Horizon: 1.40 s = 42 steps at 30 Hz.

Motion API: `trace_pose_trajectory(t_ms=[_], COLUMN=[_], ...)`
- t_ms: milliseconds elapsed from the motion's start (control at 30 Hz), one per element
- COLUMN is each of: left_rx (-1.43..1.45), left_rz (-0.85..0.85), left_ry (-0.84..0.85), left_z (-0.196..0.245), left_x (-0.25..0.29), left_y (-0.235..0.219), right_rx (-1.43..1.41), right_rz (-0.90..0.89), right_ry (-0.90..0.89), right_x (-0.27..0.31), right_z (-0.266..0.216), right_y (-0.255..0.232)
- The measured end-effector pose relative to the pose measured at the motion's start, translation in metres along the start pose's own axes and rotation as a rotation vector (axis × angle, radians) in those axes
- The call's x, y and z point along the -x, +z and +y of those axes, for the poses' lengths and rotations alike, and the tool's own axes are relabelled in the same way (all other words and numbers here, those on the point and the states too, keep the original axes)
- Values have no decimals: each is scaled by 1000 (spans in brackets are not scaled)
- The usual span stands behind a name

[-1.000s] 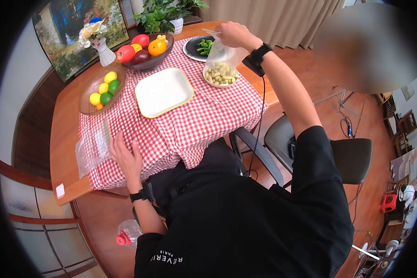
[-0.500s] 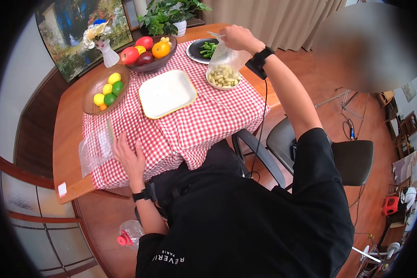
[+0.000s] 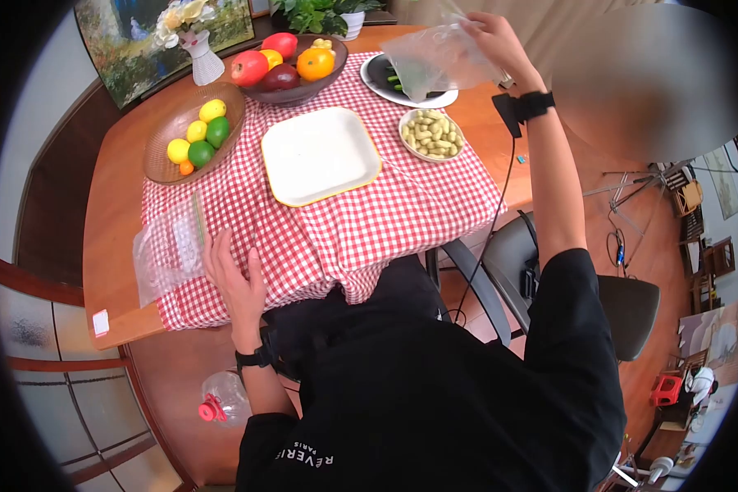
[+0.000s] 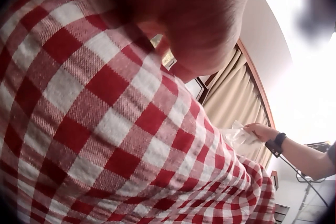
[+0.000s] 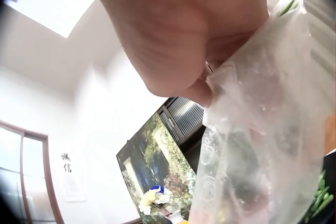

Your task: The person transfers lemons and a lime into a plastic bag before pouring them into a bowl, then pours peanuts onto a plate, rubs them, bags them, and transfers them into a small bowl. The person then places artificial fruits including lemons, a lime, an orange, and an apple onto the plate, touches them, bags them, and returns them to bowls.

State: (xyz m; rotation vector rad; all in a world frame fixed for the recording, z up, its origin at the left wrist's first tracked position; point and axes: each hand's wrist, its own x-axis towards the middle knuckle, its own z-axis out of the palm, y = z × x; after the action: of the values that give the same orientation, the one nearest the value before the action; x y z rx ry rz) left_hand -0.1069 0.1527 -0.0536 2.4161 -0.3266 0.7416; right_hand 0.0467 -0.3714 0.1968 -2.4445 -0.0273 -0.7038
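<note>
My right hand [image 3: 500,47] pinches a clear plastic bag [image 3: 436,61] by its edge, high over the far right of the table. The bag hangs limp and overlaps a plate [image 3: 446,101] of green vegetables in the head view. In the right wrist view, thumb and fingers grip the top of the see-through plastic. Nearer to me stands a bowl of unshelled peanuts [image 3: 431,134]. My left hand [image 3: 238,283] lies with fingers extended on the red checked tablecloth [image 3: 303,246], beside a second clear zip bag [image 3: 170,248].
A white tray [image 3: 320,156] with a yellow rim stands mid-table. Beyond it are a dark fruit bowl [image 3: 303,92] and a brown basket [image 3: 160,160] of lemons and limes. A flower vase [image 3: 203,61] stands behind. A cable [image 3: 494,230] hangs from my right wrist.
My right hand has lifted the bag off the peanut bowl and moved it right and away, uncovering the peanuts. The left hand stays on the cloth. The head view has shifted slightly.
</note>
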Motion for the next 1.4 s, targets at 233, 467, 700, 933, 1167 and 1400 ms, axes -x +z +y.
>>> trace_pose_trajectory(t_ms=[233, 467, 700, 933, 1167, 1400], left_rx=[192, 954, 1160, 1052, 264, -346], left_rz=[-4, -3, 428, 748, 777, -13], left_ry=[-83, -198, -579, -605, -116, -49], left_z=[36, 86, 78, 36, 11, -5], left_x=[-29, -74, -76, -47, -58, -29], left_y=[-25, 0, 12, -31, -69, -41], right_rx=[-1012, -1511, -1615, -1259, -1066, -962], right_rz=[-32, -317, -417, -674, -483, -275], right_ry=[376, 714, 750, 307, 290, 294], right_x=[32, 120, 160, 130, 89, 90], right_z=[-12, -126, -166, -123, -61, -27], right_y=[95, 199, 229, 191, 182, 202])
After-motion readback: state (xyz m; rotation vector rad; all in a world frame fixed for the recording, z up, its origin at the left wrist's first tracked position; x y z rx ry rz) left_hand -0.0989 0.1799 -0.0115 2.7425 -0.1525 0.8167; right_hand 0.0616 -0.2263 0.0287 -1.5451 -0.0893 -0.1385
